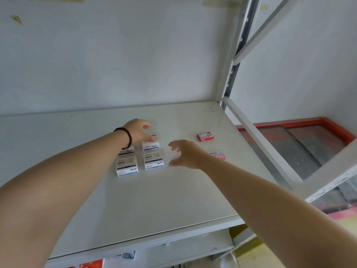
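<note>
white metal shelf (173, 194) carries four white boxes with blue bands, set two by two left of its middle; the near-left box (127, 166) lies flat with its printed top up; just beyond it the far-left box (127, 151) is mostly hidden under a wrist with a dark beaded bracelet (127, 136); the left hand (138, 132) reaches over that far row, its fingers lying on the top of the far-right box (151, 145) while the thumb points off to the far side; whether the hand actually clasps the box or only rests on it cannot be told; the near-right box (154, 159) sits just in front, close beside its neighbours; to the right of the group the right hand (188, 154) hovers above the shelf, fingers and thumb spread apart and holding nothing, near the right-hand boxes but not touching them; a red-and-white box (219, 154) shows partly behind that wrist; further back and well apart lies a red box (205, 136); the frame's grey post (231, 74) stands at the far right corner
</note>
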